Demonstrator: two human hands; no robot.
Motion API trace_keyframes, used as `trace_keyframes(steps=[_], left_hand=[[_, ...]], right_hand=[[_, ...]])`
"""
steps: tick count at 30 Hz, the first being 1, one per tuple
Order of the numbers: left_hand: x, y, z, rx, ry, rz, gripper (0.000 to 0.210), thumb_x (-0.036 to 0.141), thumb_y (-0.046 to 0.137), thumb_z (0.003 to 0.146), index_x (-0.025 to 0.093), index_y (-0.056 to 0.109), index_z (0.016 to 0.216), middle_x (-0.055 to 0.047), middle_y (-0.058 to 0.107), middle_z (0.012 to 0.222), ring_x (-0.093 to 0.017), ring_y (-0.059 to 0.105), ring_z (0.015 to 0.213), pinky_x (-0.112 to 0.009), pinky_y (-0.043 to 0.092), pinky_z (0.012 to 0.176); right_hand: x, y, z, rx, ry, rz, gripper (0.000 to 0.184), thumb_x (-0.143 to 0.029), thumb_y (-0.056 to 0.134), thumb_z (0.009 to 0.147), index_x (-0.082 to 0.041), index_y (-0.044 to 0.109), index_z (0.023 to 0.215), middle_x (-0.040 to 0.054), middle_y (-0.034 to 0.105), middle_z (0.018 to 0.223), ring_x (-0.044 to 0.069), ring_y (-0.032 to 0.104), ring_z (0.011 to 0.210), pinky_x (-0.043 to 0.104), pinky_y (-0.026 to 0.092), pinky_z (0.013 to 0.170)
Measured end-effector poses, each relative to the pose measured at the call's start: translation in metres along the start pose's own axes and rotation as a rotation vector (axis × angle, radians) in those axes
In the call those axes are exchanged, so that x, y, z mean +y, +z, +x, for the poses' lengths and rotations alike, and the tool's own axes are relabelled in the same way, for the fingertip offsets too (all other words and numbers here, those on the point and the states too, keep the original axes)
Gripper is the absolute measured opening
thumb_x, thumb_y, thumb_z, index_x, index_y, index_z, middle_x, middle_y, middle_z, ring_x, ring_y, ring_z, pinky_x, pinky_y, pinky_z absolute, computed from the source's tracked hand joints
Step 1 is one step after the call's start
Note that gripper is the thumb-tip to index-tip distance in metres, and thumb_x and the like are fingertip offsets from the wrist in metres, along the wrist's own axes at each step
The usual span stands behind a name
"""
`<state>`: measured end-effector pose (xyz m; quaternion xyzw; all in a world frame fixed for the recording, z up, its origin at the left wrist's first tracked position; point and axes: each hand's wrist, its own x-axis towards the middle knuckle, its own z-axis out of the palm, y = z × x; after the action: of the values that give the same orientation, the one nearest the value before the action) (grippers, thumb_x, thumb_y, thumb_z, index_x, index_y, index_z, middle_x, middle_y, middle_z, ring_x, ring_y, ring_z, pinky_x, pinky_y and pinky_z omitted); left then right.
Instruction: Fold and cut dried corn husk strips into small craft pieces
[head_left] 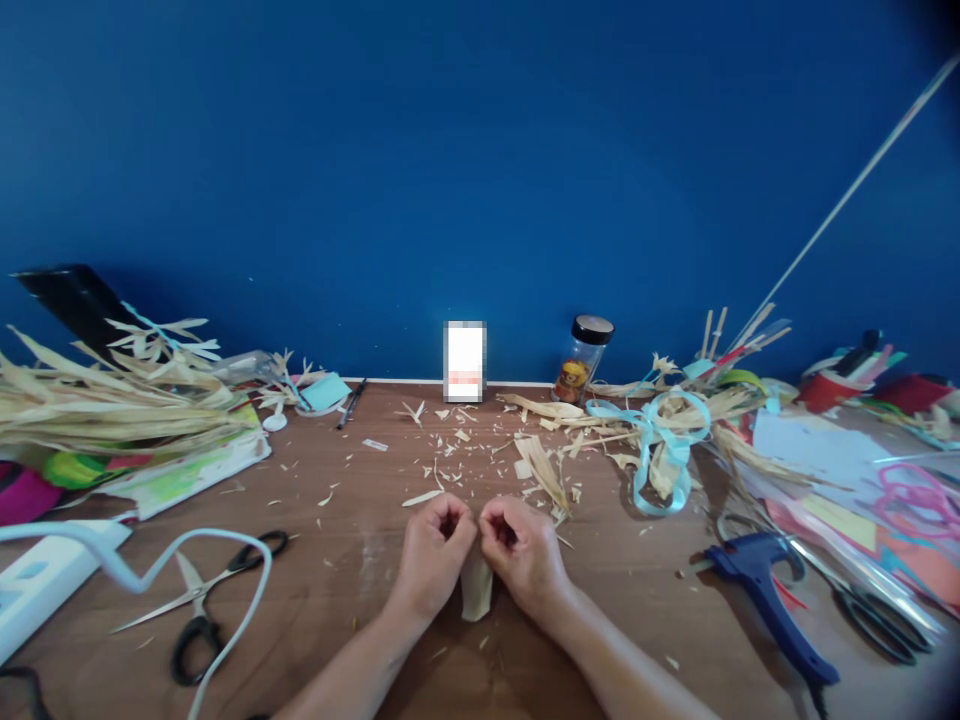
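Observation:
My left hand (435,555) and my right hand (529,560) meet low in the middle of the view, just above the brown table. Both have thumb and fingers pinched together, with the fingertips almost touching. Between them a pale strip of dried corn husk (476,598) hangs down toward me, its upper end hidden by the fingers. Beyond the hands lie a loose folded piece of husk (541,472) and many small husk scraps (461,436).
To the left are black-handled scissors (199,592), a white power strip (56,580) with a looping cable, and a husk pile (112,420). A blue glue gun (784,612), second scissors (885,620), light-blue ribbon (643,475) and a black-lidded jar (581,362) stand or lie right.

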<state>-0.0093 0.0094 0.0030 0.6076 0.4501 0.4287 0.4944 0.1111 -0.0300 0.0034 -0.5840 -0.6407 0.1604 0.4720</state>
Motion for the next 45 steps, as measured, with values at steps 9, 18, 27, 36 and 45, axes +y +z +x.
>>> trace_keyframes(steps=[9,18,27,36,45], left_hand=[[0.001,-0.005,0.007,0.210,-0.087,-0.130,0.023,0.039,0.054,0.073,0.016,0.055,0.069,0.003,0.056,0.055,-0.009,0.046,0.044,-0.019,0.035,0.043],[0.003,-0.014,0.021,0.521,-0.184,-0.554,0.017,0.034,0.053,0.073,0.018,0.046,0.073,0.005,0.057,0.062,-0.006,0.048,0.047,-0.017,0.040,0.045],[0.003,-0.011,0.017,0.341,-0.197,-0.691,0.025,0.039,0.056,0.072,0.018,0.052,0.084,0.004,0.058,0.062,-0.007,0.051,0.051,-0.018,0.040,0.048],[0.008,0.001,0.005,-0.059,-0.258,-0.682,0.026,0.040,0.056,0.074,0.014,0.057,0.077,0.000,0.060,0.062,-0.008,0.050,0.050,-0.020,0.040,0.050],[0.004,-0.001,0.008,0.010,-0.161,-0.515,0.025,0.038,0.057,0.073,0.014,0.063,0.077,0.001,0.060,0.062,-0.005,0.040,0.046,-0.017,0.033,0.046]], right_hand=[[0.001,-0.011,0.008,0.152,0.100,0.103,0.010,-0.021,0.042,0.082,-0.019,0.049,0.075,-0.0022,0.047,0.063,0.012,0.045,0.057,0.022,0.037,0.056],[0.023,-0.019,0.015,0.342,0.236,-0.002,0.012,-0.027,0.040,0.084,-0.018,0.049,0.081,-0.0003,0.050,0.067,0.015,0.046,0.061,0.026,0.037,0.060],[0.036,-0.031,0.025,0.570,0.208,-0.153,0.040,-0.029,0.042,0.083,-0.015,0.041,0.121,0.0153,0.050,0.111,0.024,0.051,0.096,0.041,0.041,0.081],[-0.012,-0.013,-0.001,0.048,-0.267,-0.259,0.049,-0.023,0.046,0.083,-0.017,0.034,0.129,0.0129,0.045,0.127,0.025,0.039,0.119,0.043,0.037,0.096],[-0.006,0.001,-0.003,-0.146,-0.103,-0.200,0.041,-0.021,0.034,0.088,-0.018,0.034,0.129,0.0099,0.062,0.110,0.021,0.060,0.096,0.032,0.048,0.078]])
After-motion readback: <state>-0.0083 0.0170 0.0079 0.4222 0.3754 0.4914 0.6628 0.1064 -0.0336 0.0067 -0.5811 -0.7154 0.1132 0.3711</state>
